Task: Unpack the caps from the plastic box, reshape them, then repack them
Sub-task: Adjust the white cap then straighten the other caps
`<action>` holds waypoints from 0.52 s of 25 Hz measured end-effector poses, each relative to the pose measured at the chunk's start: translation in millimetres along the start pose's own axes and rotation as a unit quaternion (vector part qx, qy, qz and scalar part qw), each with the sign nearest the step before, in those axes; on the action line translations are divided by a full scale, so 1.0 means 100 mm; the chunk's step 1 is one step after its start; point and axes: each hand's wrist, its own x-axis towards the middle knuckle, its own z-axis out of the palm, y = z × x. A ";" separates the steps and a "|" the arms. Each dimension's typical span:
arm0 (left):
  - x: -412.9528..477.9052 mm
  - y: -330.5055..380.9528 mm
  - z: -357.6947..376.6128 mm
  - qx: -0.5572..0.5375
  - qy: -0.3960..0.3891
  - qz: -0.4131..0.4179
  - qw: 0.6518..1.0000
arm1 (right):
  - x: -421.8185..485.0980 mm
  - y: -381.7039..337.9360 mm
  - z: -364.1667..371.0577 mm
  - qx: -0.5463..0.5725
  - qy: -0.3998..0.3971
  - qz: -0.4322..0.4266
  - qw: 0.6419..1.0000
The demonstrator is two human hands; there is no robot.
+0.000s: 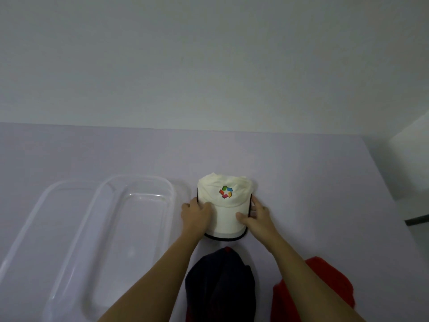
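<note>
The white cap (224,205) lies on the table (301,173), peak toward the person, with the left hand (196,213) and right hand (256,216) pressed against its two sides, thumbs over the brim, apparently squeezing the brim into a curve while the table supports the crown. The box (130,240) stands emptied just left, its lid (34,217) seemingly beneath or beside it, leaving room for reshaping. The dark cap (220,284) and red cap (313,291) wait nearer the person.
</note>
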 end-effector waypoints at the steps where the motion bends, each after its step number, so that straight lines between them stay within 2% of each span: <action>1: -0.01 0.01 0.01 0.042 0.017 0.013 0.999 | 0.01 0.02 0.00 -0.030 0.010 -0.003 0.999; 3: -0.02 0.05 0.00 0.041 0.062 0.044 0.996 | 0.02 0.03 -0.02 -0.062 0.031 0.004 0.998; 5: -0.05 0.17 -0.09 -0.014 0.116 0.084 0.990 | -0.01 -0.05 -0.07 -0.026 0.089 -0.027 0.995; 7: -0.05 0.32 -0.24 -0.051 0.152 0.154 0.975 | -0.01 -0.19 -0.16 -0.033 0.176 -0.142 0.974; 8: -0.04 0.38 -0.31 -0.046 0.146 0.191 0.970 | 0.00 -0.27 -0.20 -0.049 0.190 -0.197 0.961; 10: 0.01 0.44 -0.40 -0.028 0.078 0.234 0.969 | 0.02 -0.41 -0.24 -0.089 0.135 -0.258 0.953; 13: 0.09 0.44 -0.43 -0.015 -0.061 0.226 0.972 | 0.07 -0.50 -0.21 -0.128 0.015 -0.224 0.966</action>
